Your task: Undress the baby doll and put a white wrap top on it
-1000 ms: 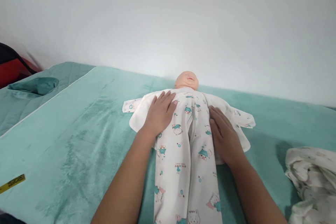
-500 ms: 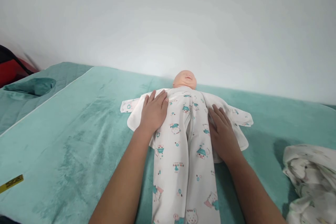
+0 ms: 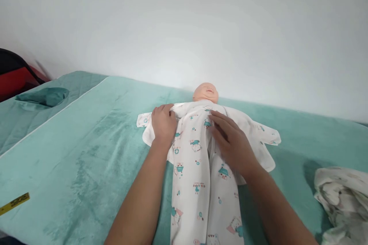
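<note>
A doll (image 3: pixel 206 92) lies on its back, its bare head towards the wall. Its body is dressed in a white printed baby shirt (image 3: pixel 245 120), sleeves spread to both sides. Matching baby pants (image 3: pixel 191 172) lie over the front of the doll, legs stretching towards me. My left hand (image 3: pixel 164 124) rests on the shirt beside the upper left edge of the pants. Its fingers are bent down and their tips are hidden. My right hand (image 3: pixel 234 143) is over the upper right part of the pants, fingers stretched out towards the middle, holding nothing that I can see.
A teal plush cover (image 3: pixel 100 153) spreads beneath everything, up against a white wall (image 3: pixel 184 38). Crumpled printed cloth (image 3: pixel 345 203) lies at the right front. To the left are a yellow strip (image 3: pixel 14 203) and a red and black bag (image 3: pixel 17 76).
My right hand has moved left and up from the side of the pants onto their upper part. My left hand's fingers, flat before, have bent. The view has tilted slightly upward.
</note>
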